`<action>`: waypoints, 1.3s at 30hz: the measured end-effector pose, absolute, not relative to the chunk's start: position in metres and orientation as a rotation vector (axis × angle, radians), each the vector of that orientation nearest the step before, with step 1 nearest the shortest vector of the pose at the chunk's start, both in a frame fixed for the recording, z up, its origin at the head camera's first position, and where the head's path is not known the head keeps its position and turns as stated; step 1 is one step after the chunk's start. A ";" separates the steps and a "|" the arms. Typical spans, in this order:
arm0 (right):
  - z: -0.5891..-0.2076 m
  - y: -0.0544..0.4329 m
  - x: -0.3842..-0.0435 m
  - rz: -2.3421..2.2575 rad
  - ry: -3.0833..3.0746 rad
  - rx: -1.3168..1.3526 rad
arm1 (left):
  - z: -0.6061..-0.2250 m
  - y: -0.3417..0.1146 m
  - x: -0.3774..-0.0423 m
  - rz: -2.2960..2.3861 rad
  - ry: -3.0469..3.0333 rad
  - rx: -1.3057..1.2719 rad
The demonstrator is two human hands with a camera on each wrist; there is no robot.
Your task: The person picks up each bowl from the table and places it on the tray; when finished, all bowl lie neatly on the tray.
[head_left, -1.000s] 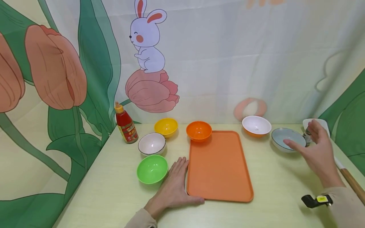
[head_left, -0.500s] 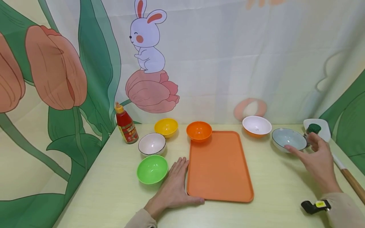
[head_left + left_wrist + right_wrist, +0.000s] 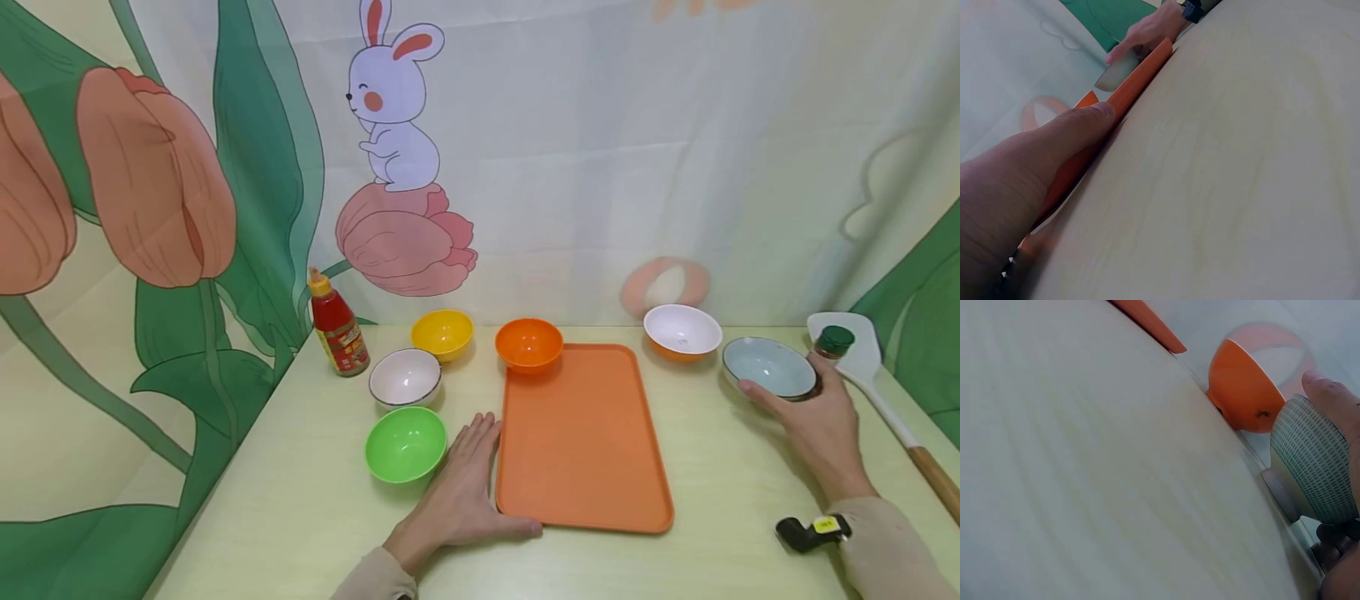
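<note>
In the head view my right hand (image 3: 821,421) grips a pale blue-grey bowl (image 3: 768,365) at the far right, thumb at its near side and fingers round its right side. The right wrist view shows this bowl's checked outer wall (image 3: 1313,456), its foot close to the tabletop. My left hand (image 3: 461,492) lies with straight fingers along the left edge of an orange tray (image 3: 585,450). Its thumb stretches along the tray's near left corner. Beside that hand stands a green bowl (image 3: 406,446). An orange bowl (image 3: 528,346) sits over the tray's far left corner.
Left of the tray stand a white bowl (image 3: 406,378), a yellow bowl (image 3: 442,335) and a red sauce bottle (image 3: 339,327). A white-and-orange bowl (image 3: 682,332) is near the curtain. Beyond my right hand are a green-capped jar (image 3: 834,342) and a wooden-handled spatula (image 3: 888,404).
My right hand has moved down and inward, and its fingers have closed round the blue-grey bowl. The left hand stays at the tray. The head view has shifted slightly.
</note>
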State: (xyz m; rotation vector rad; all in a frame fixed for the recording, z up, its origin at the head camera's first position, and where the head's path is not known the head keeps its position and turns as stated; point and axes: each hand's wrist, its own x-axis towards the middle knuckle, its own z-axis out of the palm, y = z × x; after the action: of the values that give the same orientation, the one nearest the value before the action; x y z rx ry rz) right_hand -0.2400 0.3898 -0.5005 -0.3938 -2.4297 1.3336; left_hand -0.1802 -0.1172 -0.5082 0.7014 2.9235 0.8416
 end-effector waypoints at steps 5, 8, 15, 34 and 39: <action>-0.499 0.387 -0.242 1.311 -2.436 -0.412 | -0.507 -0.117 -0.180 0.840 2.924 0.688; -0.499 0.387 -0.243 1.294 -2.442 -0.418 | -0.506 -0.117 -0.180 0.842 2.922 0.689; -0.502 0.387 -0.241 1.276 -2.434 -0.417 | -0.507 -0.116 -0.178 0.840 2.911 0.700; -0.473 0.363 -0.249 1.312 -2.335 -0.387 | -0.507 -0.114 -0.181 0.844 2.920 0.681; -0.460 0.340 -0.253 1.356 -2.311 -0.309 | -0.507 -0.115 -0.180 0.846 2.924 0.683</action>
State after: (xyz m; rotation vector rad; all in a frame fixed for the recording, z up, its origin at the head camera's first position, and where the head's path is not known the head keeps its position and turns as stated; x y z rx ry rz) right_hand -0.2532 0.3403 -0.4595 -0.3092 -2.3112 1.3561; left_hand -0.1797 -0.1146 -0.5067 0.6830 2.9239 0.8462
